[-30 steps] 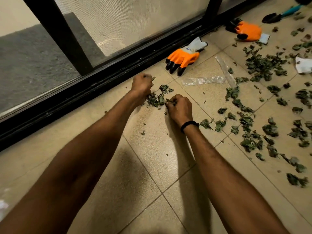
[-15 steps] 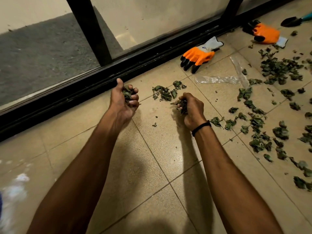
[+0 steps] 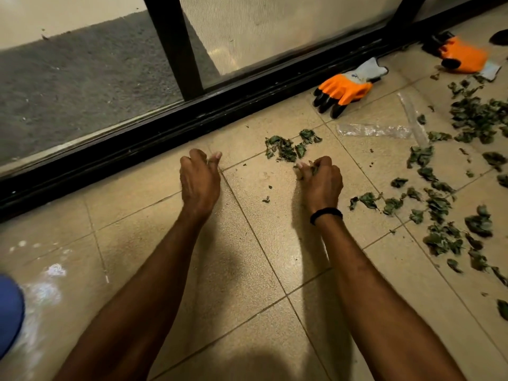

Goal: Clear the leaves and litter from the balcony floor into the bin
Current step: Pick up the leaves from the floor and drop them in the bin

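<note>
Green clump, right hand: the right hand (image 3: pixel 321 182) is low over the floor, knuckles up, fingers curled tight round a clump of leaves (image 3: pixel 312 169) that pokes out between the fingertips.
Left hand: the left hand (image 3: pixel 199 180) is level with the right and well apart from it, its back to the camera and its fingers curled under. I cannot tell whether it holds anything, as the palm is hidden.
Wristband: a black wristband (image 3: pixel 326 214) circles the right wrist.
Floor: beige tiled floor (image 3: pixel 247 257) with thin grout lines, and shadows of both forearms lying across it.
Nearest leaves: a small heap of leaves (image 3: pixel 286 148) lies on the tiles just beyond the right hand, with a few crumbs beside that hand.
Other leaves: scattered leaves (image 3: pixel 439 237) cover the tiles to the right, from the near edge up to the far corner.
Plastic: a clear plastic wrapper (image 3: pixel 373 130) lies flat to the right of the small heap.
Gloves: an orange and black near glove (image 3: pixel 343 90) lies beside the door track, fingers pointing left. A far glove (image 3: pixel 461 57) of the same colours lies further right.
Door track: a black door track (image 3: pixel 165 133) runs diagonally beyond both hands, with glazing above it.
Left edge: a blue object (image 3: pixel 9 312), cut off by the frame, sits next to white smears (image 3: pixel 41 292) on the tiles.
</note>
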Motion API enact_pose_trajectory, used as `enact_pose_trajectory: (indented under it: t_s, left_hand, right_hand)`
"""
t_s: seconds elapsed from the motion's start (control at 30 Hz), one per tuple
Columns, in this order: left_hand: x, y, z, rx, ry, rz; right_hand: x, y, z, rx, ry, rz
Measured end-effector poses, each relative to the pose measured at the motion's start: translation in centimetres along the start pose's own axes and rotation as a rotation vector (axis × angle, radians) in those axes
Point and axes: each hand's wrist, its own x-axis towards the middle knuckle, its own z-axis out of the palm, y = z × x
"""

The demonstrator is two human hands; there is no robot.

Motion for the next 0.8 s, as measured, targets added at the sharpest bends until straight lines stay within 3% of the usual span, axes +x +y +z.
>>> enact_pose_trajectory:
  t_s: [0.3, 0.43, 0.67, 0.8]
  left_hand:
    - [-0.9, 0.8, 1.2, 0.181, 0.049, 0.173]
    - [-0.4, 1.3, 0.5, 0.093, -0.001, 0.075]
    - [-0.6, 1.2, -4.0, -0.219, -0.076, -0.165]
    - [-1.3, 1.2, -9.5, -0.295, -0.022, -0.235]
  right_hand:
    - [-0.5, -0.2, 0.3, -0.074, -0.134, 0.035]
    - [-0.5, -0.7, -0.2, -0.054, -0.115, 0.043]
    - [-3.0, -6.3, 0.0, 0.575, -0.443, 0.293]
    - [-6.7, -12.8, -0.3, 0.844, -0.663, 0.298]
